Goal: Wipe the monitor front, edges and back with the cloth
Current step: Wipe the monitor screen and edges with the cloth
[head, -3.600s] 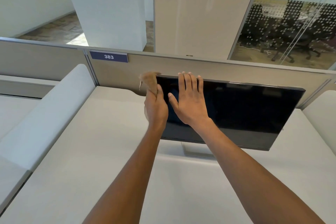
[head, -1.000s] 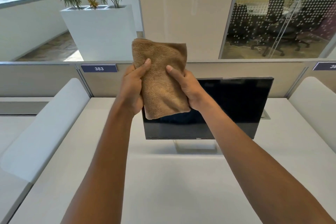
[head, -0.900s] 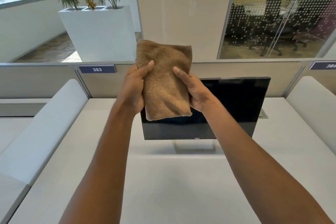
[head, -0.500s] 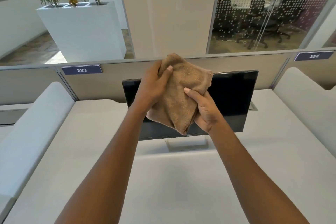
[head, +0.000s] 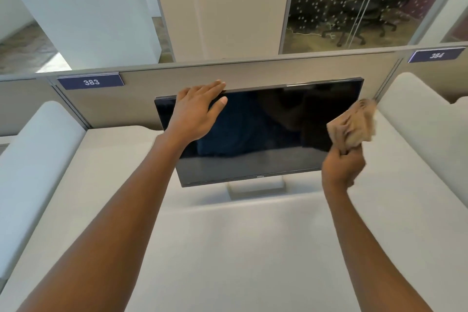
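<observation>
While the monitor [head: 266, 129] stands on its stand [head: 255, 189] at the back of the pale desk [head: 240, 248], just in front of the low partition [head: 253, 71], your left hand [head: 197, 111] lies flat on it near the upper left corner. The fingers are straight and close together, reaching over the top edge, and the thumb is spread apart on the dark screen.

Your right hand [head: 342, 167] is low at the monitor's right edge, fingers curled tight round the lower end of the brown cloth [head: 352, 125]. The cloth bunches up above your fist and overlaps the screen's right edge. It is blurred, so you cannot tell whether it touches the frame.

The partition carries a blue label 383 [head: 91, 82] to the left and a blue label 384 [head: 436, 55] to the right. Beyond it a white planter [head: 83, 15] stands at the left, and office chairs [head: 354, 20] show through a glass wall at the right.
</observation>
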Demonstrator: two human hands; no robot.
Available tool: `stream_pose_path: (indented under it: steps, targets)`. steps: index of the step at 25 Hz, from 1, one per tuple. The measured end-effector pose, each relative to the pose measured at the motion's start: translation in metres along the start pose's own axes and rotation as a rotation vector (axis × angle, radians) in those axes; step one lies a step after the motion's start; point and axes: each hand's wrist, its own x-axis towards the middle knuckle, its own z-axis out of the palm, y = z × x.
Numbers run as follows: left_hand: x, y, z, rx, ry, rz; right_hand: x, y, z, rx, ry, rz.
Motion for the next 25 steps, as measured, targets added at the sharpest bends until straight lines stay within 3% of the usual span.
stream_pose_path:
  steps: [5, 13, 20, 23, 25]
  targets:
    - [0.002, -0.008, 0.003, 0.013, 0.012, 0.010, -0.064, 0.041, 0.029, -0.242, -0.257, -0.199]
    - [0.001, -0.010, 0.004, 0.059, 0.041, 0.046, -0.124, 0.099, 0.013, -0.571, -0.498, -0.267]
    - [-0.019, -0.007, 0.026, 0.161, 0.197, 0.081, -0.151, 0.112, 0.008, -0.911, -0.735, -0.293]
    - [-0.039, -0.007, 0.042, 0.069, 0.332, 0.115, -0.161, 0.136, -0.003, -1.142, -0.890, -0.327]
    - [-0.068, -0.006, 0.064, -0.029, 0.435, 0.193, -0.159, 0.138, -0.007, -1.146, -0.867, -0.296]
